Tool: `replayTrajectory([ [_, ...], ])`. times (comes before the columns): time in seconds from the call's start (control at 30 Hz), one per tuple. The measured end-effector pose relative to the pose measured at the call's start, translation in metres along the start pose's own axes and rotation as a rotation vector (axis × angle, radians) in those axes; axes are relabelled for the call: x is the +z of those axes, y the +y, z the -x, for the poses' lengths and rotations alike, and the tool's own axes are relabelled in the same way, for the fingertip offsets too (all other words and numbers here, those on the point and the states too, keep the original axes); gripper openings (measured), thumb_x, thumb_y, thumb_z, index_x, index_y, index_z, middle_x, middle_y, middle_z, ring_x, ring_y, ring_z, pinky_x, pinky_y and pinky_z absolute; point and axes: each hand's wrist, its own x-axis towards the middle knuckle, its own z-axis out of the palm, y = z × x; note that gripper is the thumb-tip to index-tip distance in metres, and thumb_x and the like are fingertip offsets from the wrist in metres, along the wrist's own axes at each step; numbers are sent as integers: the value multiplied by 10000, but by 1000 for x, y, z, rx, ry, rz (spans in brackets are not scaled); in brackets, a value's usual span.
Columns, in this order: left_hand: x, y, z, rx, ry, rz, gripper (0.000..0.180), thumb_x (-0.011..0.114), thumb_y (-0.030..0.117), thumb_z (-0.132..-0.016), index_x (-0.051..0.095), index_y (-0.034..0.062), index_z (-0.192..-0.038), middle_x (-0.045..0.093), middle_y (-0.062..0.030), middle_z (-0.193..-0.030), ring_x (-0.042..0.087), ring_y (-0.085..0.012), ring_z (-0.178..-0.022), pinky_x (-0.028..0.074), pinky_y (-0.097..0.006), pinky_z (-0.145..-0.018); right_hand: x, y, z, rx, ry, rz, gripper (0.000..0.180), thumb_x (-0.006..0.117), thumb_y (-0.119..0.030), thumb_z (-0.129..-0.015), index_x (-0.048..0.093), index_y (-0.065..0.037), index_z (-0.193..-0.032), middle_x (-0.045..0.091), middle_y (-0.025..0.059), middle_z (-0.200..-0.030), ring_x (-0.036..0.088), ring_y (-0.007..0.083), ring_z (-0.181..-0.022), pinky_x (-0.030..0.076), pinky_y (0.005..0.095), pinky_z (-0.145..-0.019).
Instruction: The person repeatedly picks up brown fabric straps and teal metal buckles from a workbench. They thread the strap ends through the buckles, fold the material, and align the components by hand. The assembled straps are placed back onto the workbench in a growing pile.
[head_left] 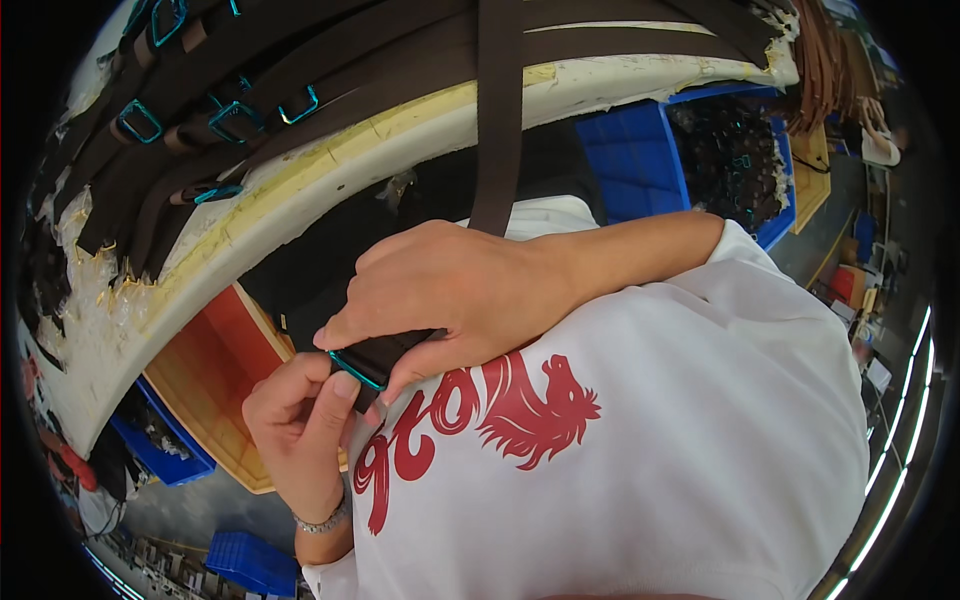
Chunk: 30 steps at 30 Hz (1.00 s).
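A dark brown belt (pixel 385 358) with a teal metal buckle (pixel 360 372) is held close in front of my white shirt. My left hand (pixel 305 410) is closed, thumb and fingers pinching the belt at the buckle's lower left side. Reaching across from the right, my right hand (pixel 455 290) grips the belt beside the buckle, thumb below and fingers above. Part of the belt is hidden under that hand. A brown strap (pixel 500 110) hangs over the table edge and passes behind my right hand; whether it belongs to the same belt I cannot tell.
Several brown belts with teal buckles (pixel 140 120) lie on a white table (pixel 370 140) whose edge is yellowed and ragged. Below it stand a blue crate (pixel 630 160) with more belts, a wooden box (pixel 215 390) and a blue bin (pixel 250 562) on the floor.
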Motion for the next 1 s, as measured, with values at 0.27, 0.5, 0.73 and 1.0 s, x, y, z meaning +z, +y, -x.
replayTrajectory([
  [0.27,-1,3,6,80,-56,-52,65,726,-13,-942,685,-63,-951,678,-54,-736,612,-116,-562,428,-272,-508,2,-4,2,31,-49,-101,565,917,-298,-820,711,-36,-1276,742,94,-1043,683,337,-875,556,430,-749],
  [0.5,1,4,8,-159,11,200,121,722,-32,-946,681,-95,-1040,713,-108,-835,582,-92,-526,432,-217,-472,1,-8,3,152,-28,-176,552,947,-248,-785,725,-48,-1250,766,82,-1112,709,327,-932,571,414,-788],
  [0.73,18,10,-1,-274,62,460,102,708,-80,-929,659,-70,-1019,668,-71,-808,492,-42,-510,346,-206,-440,-11,-17,2,217,-46,-147,555,949,-227,-779,724,-47,-1254,765,89,-1122,701,339,-949,570,431,-811],
  [1.0,14,4,-3,-278,-12,387,60,706,-59,-955,675,-62,-1006,672,-56,-759,494,-28,-496,330,-200,-451,-3,-13,13,198,-54,-102,555,943,-227,-779,721,-58,-1258,761,99,-1106,702,358,-971,569,454,-822],
])
